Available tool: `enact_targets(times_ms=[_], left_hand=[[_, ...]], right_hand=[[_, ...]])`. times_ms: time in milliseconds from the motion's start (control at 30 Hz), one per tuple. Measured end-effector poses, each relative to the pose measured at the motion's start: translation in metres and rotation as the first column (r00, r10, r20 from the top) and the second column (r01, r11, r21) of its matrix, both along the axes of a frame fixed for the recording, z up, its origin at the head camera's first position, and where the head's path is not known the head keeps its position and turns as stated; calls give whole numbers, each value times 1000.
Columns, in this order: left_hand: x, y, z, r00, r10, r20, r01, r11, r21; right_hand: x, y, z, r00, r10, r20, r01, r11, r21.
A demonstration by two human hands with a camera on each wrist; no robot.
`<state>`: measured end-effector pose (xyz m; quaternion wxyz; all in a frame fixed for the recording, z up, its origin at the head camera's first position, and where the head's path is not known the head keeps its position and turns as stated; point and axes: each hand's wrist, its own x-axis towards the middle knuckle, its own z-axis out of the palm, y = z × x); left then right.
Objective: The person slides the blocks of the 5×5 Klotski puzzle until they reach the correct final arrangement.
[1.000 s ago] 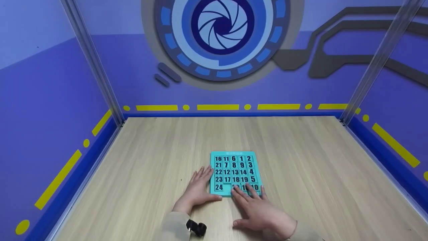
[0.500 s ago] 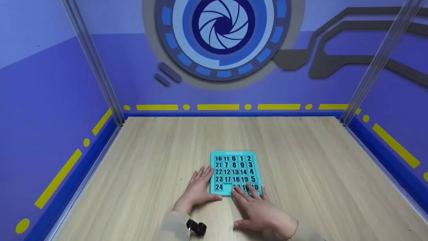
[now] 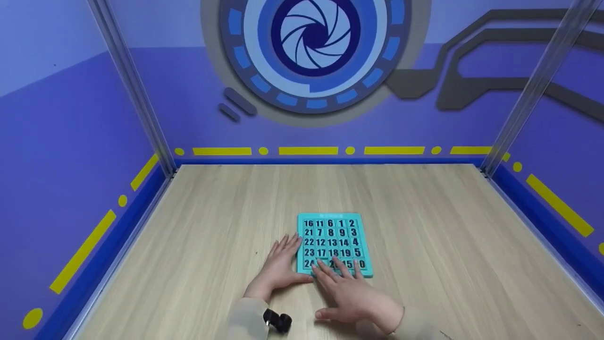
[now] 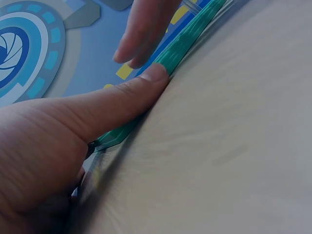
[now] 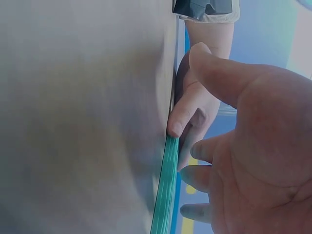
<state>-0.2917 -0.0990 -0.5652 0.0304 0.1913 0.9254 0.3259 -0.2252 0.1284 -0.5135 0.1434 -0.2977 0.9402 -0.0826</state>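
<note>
A turquoise number slide puzzle lies flat on the wooden table, its black-numbered tiles in rows. My left hand rests at its lower left corner, fingertips along the left side and thumb against the near edge. In the left wrist view that straight thumb touches the puzzle's edge. My right hand reaches over the bottom row with extended, spread fingers, which partly cover the gap beside tile 24 and some tiles. In the right wrist view its palm faces the camera, fingertips above the puzzle's green edge.
The light wooden tabletop is enclosed by purple-blue walls with yellow marks and metal corner posts. A black device sits on the left sleeve.
My right hand has shifted left over the bottom row, its index finger now near the gap beside tile 24. The left hand and the puzzle have stayed in place.
</note>
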Motion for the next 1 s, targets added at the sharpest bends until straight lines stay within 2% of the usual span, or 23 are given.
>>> enact_targets(times_ms=[433, 700, 1000], left_hand=[[1, 1, 1, 1000, 11, -15, -11, 1000, -9], [0, 1, 1, 1000, 4, -12, -5, 1000, -11], [1, 1, 0, 1000, -3, -12, 3, 1000, 20]], right_hand=[[-4, -12, -4, 1000, 12, -3, -12, 1000, -21], [-5, -8, -4, 1000, -4, 6, 4, 1000, -24], [-3, 3, -4, 1000, -6, -22, 5, 1000, -22]])
